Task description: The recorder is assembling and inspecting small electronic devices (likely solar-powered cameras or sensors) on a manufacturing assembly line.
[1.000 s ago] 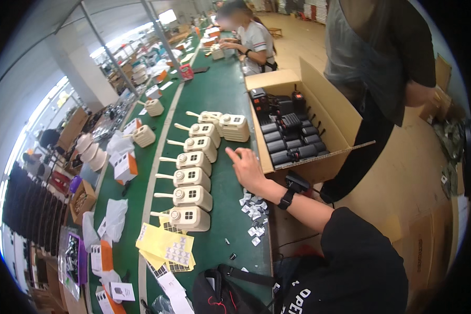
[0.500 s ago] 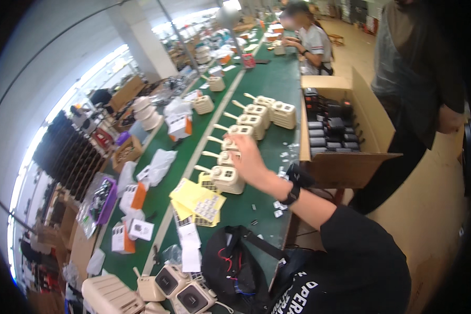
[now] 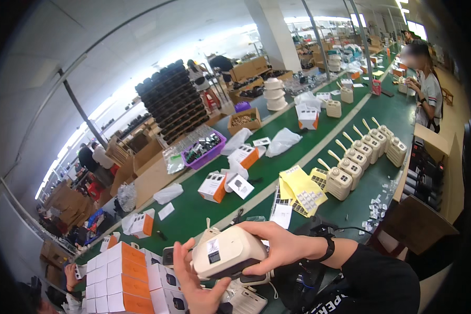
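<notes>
The right hand (image 3: 283, 243), half-curled, grips a cream device (image 3: 235, 254).

Right hand (image 3: 277, 242) off the row, onto a speaker (image 3: 236, 252)

A moment ago that hand was over the row (image 3: 338, 183); now I see it gripping a speaker, labelled face up, close to the wearer. The left hand (image 3: 200, 290) has appeared, fingers spread at the speaker's other end. The view has swung left, bringing in stacked boxes (image 3: 121, 277) and pushing the carton (image 3: 433, 139) rightward.

The head-worn fisheye view looks from close above, down and along the green bench (image 3: 316, 138).
</notes>
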{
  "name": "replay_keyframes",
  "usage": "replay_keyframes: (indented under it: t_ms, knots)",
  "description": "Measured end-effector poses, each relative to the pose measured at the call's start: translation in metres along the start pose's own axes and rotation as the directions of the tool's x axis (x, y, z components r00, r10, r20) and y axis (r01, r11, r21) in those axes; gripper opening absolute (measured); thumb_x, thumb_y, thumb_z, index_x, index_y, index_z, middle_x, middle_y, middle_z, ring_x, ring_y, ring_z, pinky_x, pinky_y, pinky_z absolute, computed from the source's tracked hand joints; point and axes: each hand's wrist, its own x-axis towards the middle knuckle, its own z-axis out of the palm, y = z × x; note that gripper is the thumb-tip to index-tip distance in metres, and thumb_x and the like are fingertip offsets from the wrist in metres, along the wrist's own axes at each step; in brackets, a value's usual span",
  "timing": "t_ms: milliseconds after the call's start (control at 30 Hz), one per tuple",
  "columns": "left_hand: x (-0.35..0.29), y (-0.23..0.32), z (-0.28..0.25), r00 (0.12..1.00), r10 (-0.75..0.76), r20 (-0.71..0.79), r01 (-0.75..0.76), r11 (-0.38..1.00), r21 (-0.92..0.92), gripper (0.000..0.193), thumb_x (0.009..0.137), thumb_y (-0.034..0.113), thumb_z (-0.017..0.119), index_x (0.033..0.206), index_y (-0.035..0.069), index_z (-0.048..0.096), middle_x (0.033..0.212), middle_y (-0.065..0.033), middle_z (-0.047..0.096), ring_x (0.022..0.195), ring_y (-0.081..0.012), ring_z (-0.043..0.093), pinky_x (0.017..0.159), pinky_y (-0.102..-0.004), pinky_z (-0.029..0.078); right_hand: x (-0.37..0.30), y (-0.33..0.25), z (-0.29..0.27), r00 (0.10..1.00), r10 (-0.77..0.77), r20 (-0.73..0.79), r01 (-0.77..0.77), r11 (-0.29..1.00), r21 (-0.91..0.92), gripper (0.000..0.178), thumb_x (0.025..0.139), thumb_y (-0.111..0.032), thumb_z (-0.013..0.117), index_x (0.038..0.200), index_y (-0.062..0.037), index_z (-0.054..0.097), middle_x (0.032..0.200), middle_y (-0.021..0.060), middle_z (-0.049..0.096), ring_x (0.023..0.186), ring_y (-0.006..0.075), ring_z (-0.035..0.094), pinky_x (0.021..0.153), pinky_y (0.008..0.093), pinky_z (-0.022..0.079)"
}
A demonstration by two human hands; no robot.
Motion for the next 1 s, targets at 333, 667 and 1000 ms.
replay_keyframes:
  t_ms: [333, 667, 1000]
  knots:
    - [0.005, -0.024, 0.021, 0.982, -0.115, -0.152, 0.159, 0.935, 0.318, 0.070, 0.075, 0.023, 0.069, 0.127, -0.003, 0.030, 0.126, -0.0208, 0.037, 0.113, -0.0286, 0.041, 0.094, -0.0401, 0.036, 0.006, 0.037, 0.012, 0.997, 0.075, -0.032, -0.058, 0.928, 0.368, 0.077, 0.067, -0.032, 0.077, 0.125, -0.0030, 0.035, 0.106, 0.0117, 0.051, 0.095, 0.0157, 0.050, 0.080, 0.0305, 0.043]
    - [0.000, -0.093, 0.018, 0.996, -0.069, -0.048, 0.048, 0.934, -0.353, 0.067, 0.067, 0.015, 0.074, 0.122, 0.003, 0.038, 0.118, -0.0214, 0.046, 0.104, -0.0287, 0.051, 0.085, -0.0381, 0.043, 0.006, 0.020, -0.021, 0.904, -0.427, -0.014, 0.411, 0.879, -0.240, 0.063, 0.057, -0.028, 0.079, 0.109, -0.0031, 0.054, 0.097, 0.0137, 0.053, 0.091, 0.0312, 0.049, 0.077, 0.0373, 0.041]
    - [-0.041, -0.326, -0.092, 0.738, 0.643, 0.205, -0.593, 0.763, -0.260, 0.080, 0.058, 0.011, 0.081, 0.122, 0.004, 0.034, 0.117, -0.0201, 0.045, 0.104, -0.0275, 0.049, 0.088, -0.0371, 0.041, 0.004, -0.002, -0.019, 0.907, -0.389, 0.164, 0.422, 0.854, -0.304, 0.063, 0.054, -0.031, 0.080, 0.104, -0.0029, 0.054, 0.096, 0.0148, 0.054, 0.090, 0.0316, 0.050, 0.076, 0.0375, 0.041]
